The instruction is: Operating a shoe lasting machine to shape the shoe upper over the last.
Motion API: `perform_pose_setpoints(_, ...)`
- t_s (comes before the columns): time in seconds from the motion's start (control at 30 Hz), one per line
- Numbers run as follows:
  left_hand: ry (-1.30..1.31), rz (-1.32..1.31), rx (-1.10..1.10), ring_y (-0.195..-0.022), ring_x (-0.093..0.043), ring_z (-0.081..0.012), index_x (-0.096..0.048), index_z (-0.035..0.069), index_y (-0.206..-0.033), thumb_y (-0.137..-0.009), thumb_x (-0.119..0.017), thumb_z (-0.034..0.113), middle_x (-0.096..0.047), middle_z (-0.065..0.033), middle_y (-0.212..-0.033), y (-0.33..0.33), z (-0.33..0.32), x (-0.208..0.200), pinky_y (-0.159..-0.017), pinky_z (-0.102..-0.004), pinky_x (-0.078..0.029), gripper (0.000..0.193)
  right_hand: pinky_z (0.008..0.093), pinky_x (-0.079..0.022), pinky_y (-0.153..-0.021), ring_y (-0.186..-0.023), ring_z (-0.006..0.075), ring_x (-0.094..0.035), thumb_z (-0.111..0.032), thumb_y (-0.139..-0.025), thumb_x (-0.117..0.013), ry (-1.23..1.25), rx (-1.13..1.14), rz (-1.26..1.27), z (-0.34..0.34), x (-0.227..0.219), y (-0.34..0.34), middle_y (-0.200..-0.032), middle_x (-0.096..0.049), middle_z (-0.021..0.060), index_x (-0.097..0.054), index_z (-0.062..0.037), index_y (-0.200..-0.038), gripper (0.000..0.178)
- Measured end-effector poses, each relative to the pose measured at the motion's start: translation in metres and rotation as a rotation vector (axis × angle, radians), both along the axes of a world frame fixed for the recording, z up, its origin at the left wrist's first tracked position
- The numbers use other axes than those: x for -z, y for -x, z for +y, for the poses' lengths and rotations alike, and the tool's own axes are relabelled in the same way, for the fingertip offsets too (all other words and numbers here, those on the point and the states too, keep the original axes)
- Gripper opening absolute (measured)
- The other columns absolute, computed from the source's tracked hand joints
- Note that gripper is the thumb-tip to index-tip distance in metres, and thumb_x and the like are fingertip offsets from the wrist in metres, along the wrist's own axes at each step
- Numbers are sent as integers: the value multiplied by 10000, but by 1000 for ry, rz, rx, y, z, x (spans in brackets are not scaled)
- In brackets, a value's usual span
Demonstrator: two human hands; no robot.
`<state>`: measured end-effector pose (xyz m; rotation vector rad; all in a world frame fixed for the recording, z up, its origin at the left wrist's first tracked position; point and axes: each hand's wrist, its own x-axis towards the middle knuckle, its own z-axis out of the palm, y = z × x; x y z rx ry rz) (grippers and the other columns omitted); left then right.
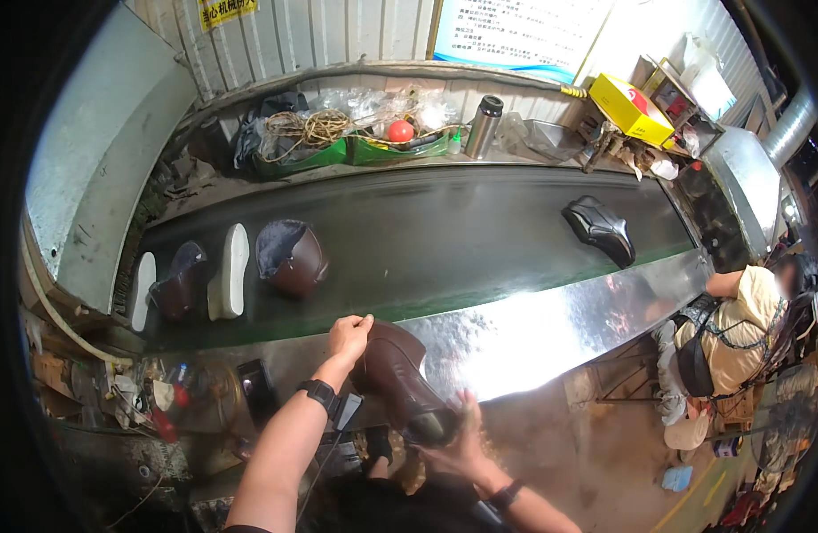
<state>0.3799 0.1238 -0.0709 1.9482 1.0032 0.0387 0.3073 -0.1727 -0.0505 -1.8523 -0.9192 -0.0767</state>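
Grip, left hand: fingers curled over the top rim of a brown boot, closed on its collar edge.
Grip, right hand: blurred; palm seems pressed to the toe end from below, but cannot tell how the fingers close.
Boot position: held between both hands, tilted, shaft toward the left hand, toe toward the right, just over the near edge of the steel ledge.
Handling, judged: leather-like upper, glossy at the toe, probably smooth and a little slippery; shaft likely soft and prone to fold, sole end stiffer. Moderate weight, not fragile.
Best hold, judged: collar plus sole or toe, two-handed as now; a pinch on the shaft alone would probably let it sag.
Wrist: black watch on the left forearm.
Conveyor belt: dark, beyond the ledge.
On belt, left: brown boot upper, white sole, second dark upper, another white sole at the far edge.
On belt, right: black shoe, well apart from the hands.
Far shelf: green trays with cord, steel flask, yellow box.
Right margin: seated person beside the ledge.
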Motion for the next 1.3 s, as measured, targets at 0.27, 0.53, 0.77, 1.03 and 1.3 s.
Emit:
perform_pose_setpoints(0.27,-23,122,-16,-858,-676,-405,-700,-24,-893,-973,-564,376,-707,-242,-901,44,-26,-9,-768,-485,-484,430,444,-335,-1158,-1350,437,-453,-153,-706,-880,211,-211,278,-43,-3,-3,-1423,-468,293,-79,3,-1573,1191)
perform_pose_setpoints(0.53,-95,112,-111,-1089,-632,-409,-597,11,-1156,-751,-771,500,-675,-232,-1129,47,-68,-22,-932,-477,-501,659,584,-202,-1202,-1475,415,-282,-120,-759,-809,298,-422,138,-56,3,-17,-1571,-300,265,-254,39,-1532,965)
perform_pose_setpoints(0.77,15,-45,-296,-917,-693,-329,-653,2,-1035,-752,-762,367,-720,-176,-958,51,-60,-10,-837,-433,-535,474,576,-163,-1212,-1474,426,-265,-195,-724,-833,284,-539,171,-52,21,-43,-1565,-299,262,-205,25,-1549,1059)
perform_pose_setpoints(1.03,134,-284,-597,-712,-638,-151,-686,14,-849,-768,-768,187,-690,-52,-778,120,-32,-70,-661,-333,-529,208,536,-106,-1222,-1522,390,-159,-272,-843,-775,228,-922,257,-12,-67,-57,-1608,-243,245,-167,7,-1572,990)
perform_pose_setpoints(1.3,-73,-522,-802,-763,-670,-142,-701,16,-928,-757,-785,253,-725,-71,-814,255,-33,-162,-720,-313,-527,304,321,-375,-1094,-1297,209,-477,-238,-1021,-599,511,-981,1198,126,-154,-16,-1442,-495,165,-47,-116,-1616,821)
